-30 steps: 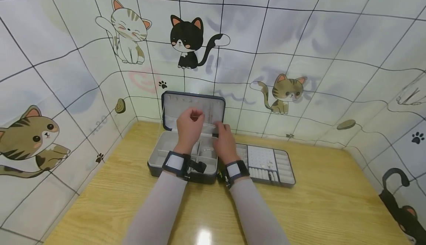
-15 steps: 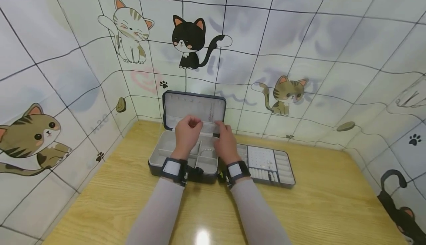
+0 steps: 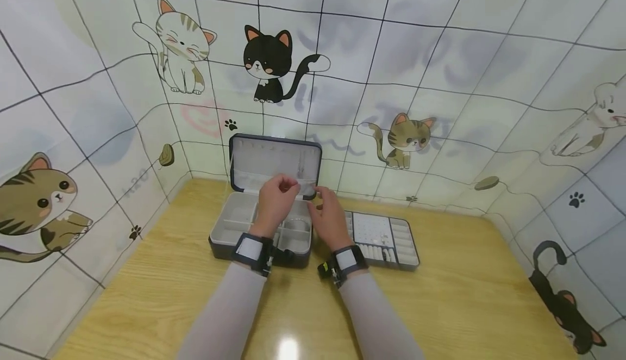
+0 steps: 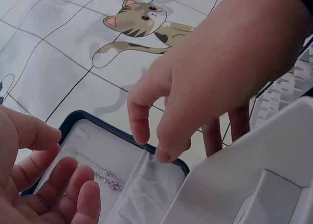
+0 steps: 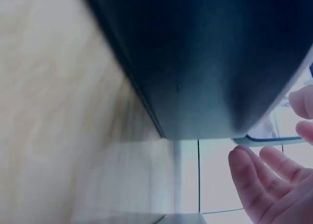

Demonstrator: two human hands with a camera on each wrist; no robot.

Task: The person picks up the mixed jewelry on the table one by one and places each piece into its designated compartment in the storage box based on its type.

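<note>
A dark jewelry box point(image 3: 288, 260) with a pale, divided inside stands with its lid point(image 3: 266, 156) up. My left hand point(image 3: 274, 202) is over the box before the lid, thumb and index fingertip together; I cannot tell whether something thin is between them. In the left wrist view, a fine chain necklace point(image 4: 112, 185) with a small pink charm lies along the lid lining beyond those fingers. My right hand point(image 3: 330, 216) is at the box's back right corner, thumb and index finger apart with nothing between them. A round bracelet point(image 3: 297, 223) lies in a right compartment.
A jewelry tray point(image 3: 408, 267) with several small white studs and ring rolls sits on the wooden table point(image 3: 440, 311) to the right of the box. Behind stands a wall covering point(image 3: 440, 55) printed with cats and grid lines.
My left hand has come down slightly from in front of the lid. The right hand has drawn back from the lid's lower right corner, its thumb now showing. The head view has shifted slightly.
</note>
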